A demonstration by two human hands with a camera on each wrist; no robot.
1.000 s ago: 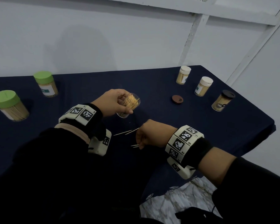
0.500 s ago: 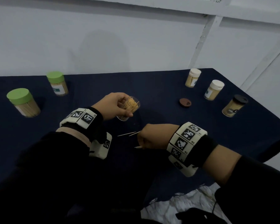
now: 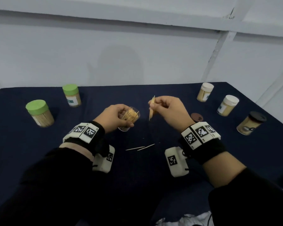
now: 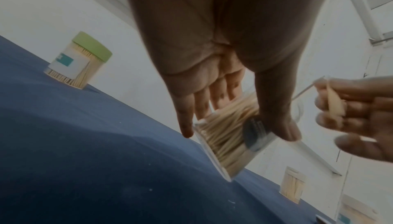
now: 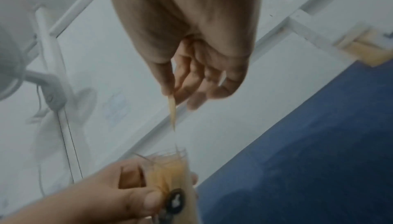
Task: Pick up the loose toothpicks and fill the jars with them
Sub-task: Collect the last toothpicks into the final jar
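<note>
Between the thumb and curled fingers of the left hand (image 3: 116, 117) sits an open clear jar (image 3: 130, 117), tilted with its mouth toward the right and already well packed with toothpicks. The left wrist view shows the thumb (image 4: 274, 110) pressed on one side of the jar wall and the other fingers (image 4: 185, 118) wrapped behind it, with the jar's base low, close above the dark blue tablecloth (image 3: 178, 160); whether it touches the cloth cannot be told.

Just right of the jar's mouth, the right hand (image 3: 168, 110) pinches a small bundle of toothpicks (image 3: 152, 107) between thumb and forefinger, the remaining fingers loosely curled. The bundle stands nearly upright, tips pointing down, near the jar but apart from it. In the right wrist view the tips (image 5: 171, 110) hang above the jar's open rim.

Nearer the person than the jar, two loose toothpicks (image 3: 140, 147) lie on the cloth between the wrists, their ends overlapping.

Left of the jar stand two green-lidded jars, a big one (image 3: 39, 113) well to the left and another (image 3: 71, 95) farther back. Right of the jar, past the right hand, a brown lid (image 3: 196, 117) lies flat on the cloth. Beyond it stand two white-lidded jars (image 3: 205, 92) (image 3: 227, 105) and a dark-lidded jar (image 3: 251, 123), all closed and filled with toothpicks.
</note>
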